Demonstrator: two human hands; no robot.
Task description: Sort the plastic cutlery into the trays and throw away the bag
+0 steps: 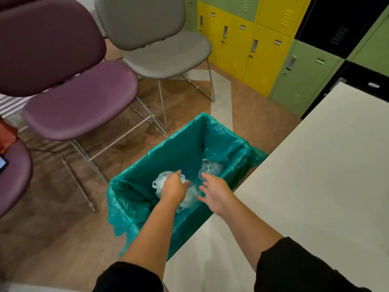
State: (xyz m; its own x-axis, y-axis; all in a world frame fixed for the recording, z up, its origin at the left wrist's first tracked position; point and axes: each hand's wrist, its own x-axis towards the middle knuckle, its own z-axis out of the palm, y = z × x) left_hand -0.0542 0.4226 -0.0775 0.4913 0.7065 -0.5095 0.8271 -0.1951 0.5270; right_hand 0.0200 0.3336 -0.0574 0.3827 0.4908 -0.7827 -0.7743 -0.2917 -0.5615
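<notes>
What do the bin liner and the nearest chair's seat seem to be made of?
Bin liner: thin teal plastic film, glossy; it wrinkles and drapes over the rim. Chair seat: probably matte purple moulded plastic or vinyl, smooth and seamless, on thin metal rod legs.

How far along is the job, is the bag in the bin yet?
Nearly done, it seems. Both hands are over the bin with the green liner. The left hand is at a crumpled clear bag inside the bin's opening; whether it grips or has let go is unclear. The right hand is open, holding nothing. Another clear wad lies deeper in. Trays and cutlery are out of view, so sorting cannot be confirmed.
</notes>
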